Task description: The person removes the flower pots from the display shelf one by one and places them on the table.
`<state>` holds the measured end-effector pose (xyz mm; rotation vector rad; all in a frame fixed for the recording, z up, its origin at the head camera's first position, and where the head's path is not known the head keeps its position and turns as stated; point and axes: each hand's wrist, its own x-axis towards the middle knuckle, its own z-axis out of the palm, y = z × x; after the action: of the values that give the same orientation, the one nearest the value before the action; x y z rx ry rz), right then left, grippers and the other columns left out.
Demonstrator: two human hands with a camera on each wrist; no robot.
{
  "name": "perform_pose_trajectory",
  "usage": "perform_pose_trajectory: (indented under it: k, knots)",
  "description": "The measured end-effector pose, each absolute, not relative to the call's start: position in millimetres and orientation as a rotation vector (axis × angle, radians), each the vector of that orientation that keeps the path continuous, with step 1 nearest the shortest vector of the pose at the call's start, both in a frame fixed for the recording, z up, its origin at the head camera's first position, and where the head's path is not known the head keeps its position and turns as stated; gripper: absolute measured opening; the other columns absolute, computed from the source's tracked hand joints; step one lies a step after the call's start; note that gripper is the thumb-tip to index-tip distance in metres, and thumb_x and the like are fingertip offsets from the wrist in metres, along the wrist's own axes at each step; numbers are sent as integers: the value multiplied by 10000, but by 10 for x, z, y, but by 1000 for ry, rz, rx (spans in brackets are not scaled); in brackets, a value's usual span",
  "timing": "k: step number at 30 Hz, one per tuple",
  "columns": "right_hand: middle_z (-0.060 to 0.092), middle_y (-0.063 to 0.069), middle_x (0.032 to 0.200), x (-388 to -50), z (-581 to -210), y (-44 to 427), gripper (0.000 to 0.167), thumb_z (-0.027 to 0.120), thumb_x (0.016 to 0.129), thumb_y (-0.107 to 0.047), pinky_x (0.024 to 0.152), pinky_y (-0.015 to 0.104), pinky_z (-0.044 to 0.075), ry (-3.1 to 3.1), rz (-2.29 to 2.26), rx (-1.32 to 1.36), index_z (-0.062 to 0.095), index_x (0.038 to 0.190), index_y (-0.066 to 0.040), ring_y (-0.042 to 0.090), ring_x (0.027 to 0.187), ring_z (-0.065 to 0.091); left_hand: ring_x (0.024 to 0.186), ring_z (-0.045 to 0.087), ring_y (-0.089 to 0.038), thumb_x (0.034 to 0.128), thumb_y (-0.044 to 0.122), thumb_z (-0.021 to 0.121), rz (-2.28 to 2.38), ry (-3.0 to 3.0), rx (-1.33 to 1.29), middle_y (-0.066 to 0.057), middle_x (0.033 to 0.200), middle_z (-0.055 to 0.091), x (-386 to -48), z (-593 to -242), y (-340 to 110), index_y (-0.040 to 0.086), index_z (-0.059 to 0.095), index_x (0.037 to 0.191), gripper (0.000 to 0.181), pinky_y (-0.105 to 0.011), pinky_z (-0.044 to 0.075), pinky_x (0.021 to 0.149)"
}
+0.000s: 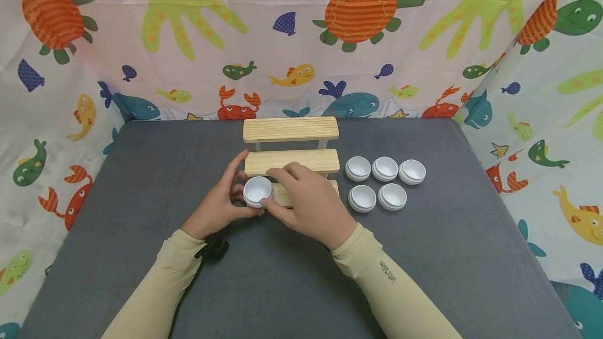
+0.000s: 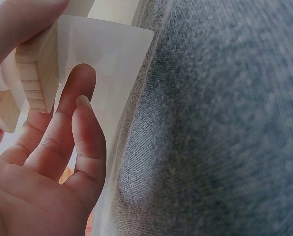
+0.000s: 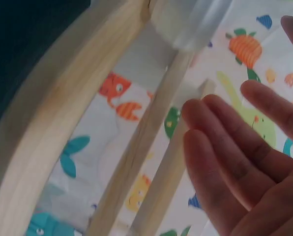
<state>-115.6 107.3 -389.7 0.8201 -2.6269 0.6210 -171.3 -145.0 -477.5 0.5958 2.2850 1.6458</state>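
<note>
A three-step display stand has pale wooden boards, with its middle board [image 1: 292, 162] and top board [image 1: 290, 130] in plain sight. At the left end of the lowest board sits a small white round cup [image 1: 258, 191], its hollow facing up. My left hand [image 1: 218, 200] is around the stand's left end, thumb at the front beside the cup; in the left wrist view its fingers [image 2: 82, 130] lie loosely bent beside the translucent side support [image 2: 107, 59]. My right hand [image 1: 311, 200] hovers over the lowest board, thumb tip at the cup's right edge, its fingers [image 3: 225, 142] fairly straight.
Several matching white cups [image 1: 363, 198] stand in two rows right of the stand. A grey cloth [image 1: 424, 271] covers the table. Printed sea-animal fabric [image 1: 188, 82] hangs behind and along both sides.
</note>
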Motion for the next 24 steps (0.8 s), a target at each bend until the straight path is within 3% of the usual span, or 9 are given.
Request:
perform_pose_trajectory:
  k: [7, 18, 24]
  knots:
    - [688, 42, 1114, -1153, -4014, 861, 551, 824, 947, -488, 717, 285, 575, -2663, 659, 809, 699, 1370, -157, 124, 850, 622, 1026, 749, -248, 824, 16, 933, 1643, 2277, 634, -83, 1398, 571, -1709, -4774, -1486, 448, 70, 1727, 1321, -286, 569, 916]
    - [668, 58, 1111, -1139, -4164, 714, 580, 839, 946, -455, 725, 290, 561, -2652, 691, 760, 684, 1386, -110, 136, 869, 596, 983, 735, -247, 828, 92, 949, 1616, 2294, 639, -80, 1415, 581, -1714, -4782, -1478, 503, 62, 1710, 1317, -344, 575, 908]
    - [653, 71, 1121, -1142, -4187, 670, 592, 856, 942, -409, 756, 294, 577, -2675, 721, 738, 653, 1406, -101, 138, 868, 594, 980, 733, -245, 823, 41, 945, 1622, 2296, 625, -78, 1417, 571, -1718, -4792, -1487, 503, 77, 1709, 1323, -323, 566, 918]
